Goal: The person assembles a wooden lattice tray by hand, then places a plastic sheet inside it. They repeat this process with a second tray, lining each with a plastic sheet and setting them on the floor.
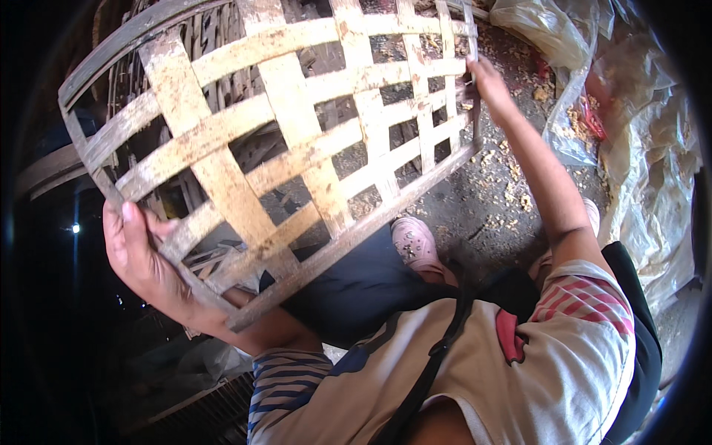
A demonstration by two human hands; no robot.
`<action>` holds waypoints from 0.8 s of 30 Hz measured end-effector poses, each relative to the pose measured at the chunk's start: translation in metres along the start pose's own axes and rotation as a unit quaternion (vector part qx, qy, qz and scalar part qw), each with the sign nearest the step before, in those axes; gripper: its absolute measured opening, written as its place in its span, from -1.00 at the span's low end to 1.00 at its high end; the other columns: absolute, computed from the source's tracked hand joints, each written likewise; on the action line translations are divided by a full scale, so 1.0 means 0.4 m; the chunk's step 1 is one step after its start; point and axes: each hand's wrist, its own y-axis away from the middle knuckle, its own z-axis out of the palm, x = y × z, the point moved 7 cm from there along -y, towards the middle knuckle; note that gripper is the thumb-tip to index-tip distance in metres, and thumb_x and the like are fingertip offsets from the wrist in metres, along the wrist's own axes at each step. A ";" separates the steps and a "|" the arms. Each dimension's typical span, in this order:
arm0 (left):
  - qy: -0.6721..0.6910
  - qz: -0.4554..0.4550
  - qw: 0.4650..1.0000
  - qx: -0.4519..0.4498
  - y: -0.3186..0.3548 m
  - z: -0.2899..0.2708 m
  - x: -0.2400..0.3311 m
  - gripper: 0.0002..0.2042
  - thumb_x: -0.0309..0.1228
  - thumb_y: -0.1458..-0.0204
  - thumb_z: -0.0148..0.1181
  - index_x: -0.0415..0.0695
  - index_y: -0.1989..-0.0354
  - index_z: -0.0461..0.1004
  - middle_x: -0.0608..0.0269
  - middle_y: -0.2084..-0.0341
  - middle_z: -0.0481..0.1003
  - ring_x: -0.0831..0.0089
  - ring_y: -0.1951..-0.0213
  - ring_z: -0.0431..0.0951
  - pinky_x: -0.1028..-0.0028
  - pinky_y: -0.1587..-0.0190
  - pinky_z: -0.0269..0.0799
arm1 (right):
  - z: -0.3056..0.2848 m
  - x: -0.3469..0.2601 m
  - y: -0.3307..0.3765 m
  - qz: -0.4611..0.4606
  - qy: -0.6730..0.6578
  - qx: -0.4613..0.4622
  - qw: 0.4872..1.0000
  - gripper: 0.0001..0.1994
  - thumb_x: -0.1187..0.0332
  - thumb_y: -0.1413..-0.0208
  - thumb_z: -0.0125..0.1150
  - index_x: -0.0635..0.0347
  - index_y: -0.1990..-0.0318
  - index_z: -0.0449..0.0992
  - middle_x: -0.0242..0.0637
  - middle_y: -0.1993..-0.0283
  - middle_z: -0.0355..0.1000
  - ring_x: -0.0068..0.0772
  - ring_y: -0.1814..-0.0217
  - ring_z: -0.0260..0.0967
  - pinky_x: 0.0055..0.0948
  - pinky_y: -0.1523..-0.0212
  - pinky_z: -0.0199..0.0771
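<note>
A large open-weave basket of wide pale bamboo strips, with a darker rim, is held up in front of me and tilted, its bottom toward the camera. My left hand grips the rim at the lower left, thumb over the edge. My right hand is stretched out to the far upper right, fingers closed on the rim there. Through the gaps I see dark ground and more bamboo strips. My knee in dark cloth and a pink shoe lie under the basket.
Crumpled clear plastic bags lie at the right, one with a red item inside. Wood shavings litter the dark ground. Loose bamboo strips lie behind the basket. The left side is dark.
</note>
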 end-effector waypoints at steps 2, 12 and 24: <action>-0.064 -0.011 0.997 0.030 -0.026 0.008 -0.044 -0.73 -0.39 -0.28 0.08 -0.31 -0.04 0.42 0.40 0.62 0.35 0.70 0.56 0.36 0.65 0.40 0.40 | -0.109 -0.023 -0.043 -0.033 -0.010 0.012 0.999 -0.38 -0.07 -0.27 0.06 0.30 -0.24 0.39 -0.06 -0.15 0.47 -0.25 -0.19 0.36 -0.30 -0.18 0.31; -0.044 -0.389 0.863 -0.321 0.206 0.411 -0.678 -0.73 -0.36 -0.33 -0.05 -0.20 -0.11 0.26 0.17 0.31 0.38 0.44 0.33 0.49 0.37 0.35 0.66 | -0.690 0.155 -0.123 0.115 0.250 0.069 0.959 -0.47 0.02 -0.14 0.29 0.23 -0.12 0.52 -0.32 0.21 0.57 -0.50 0.36 0.47 -0.45 0.27 0.46; -0.054 -0.517 0.727 -0.450 0.415 0.542 -0.970 -0.38 -0.40 -0.27 0.06 -0.06 -0.44 -0.07 0.03 -0.21 0.33 0.18 -0.19 0.36 0.07 -0.14 0.35 | -0.582 0.075 -0.044 0.113 0.299 -0.036 0.947 -0.70 0.17 -0.25 0.17 0.15 0.01 0.59 -0.38 0.31 0.56 -0.54 0.43 0.43 -0.43 0.35 0.48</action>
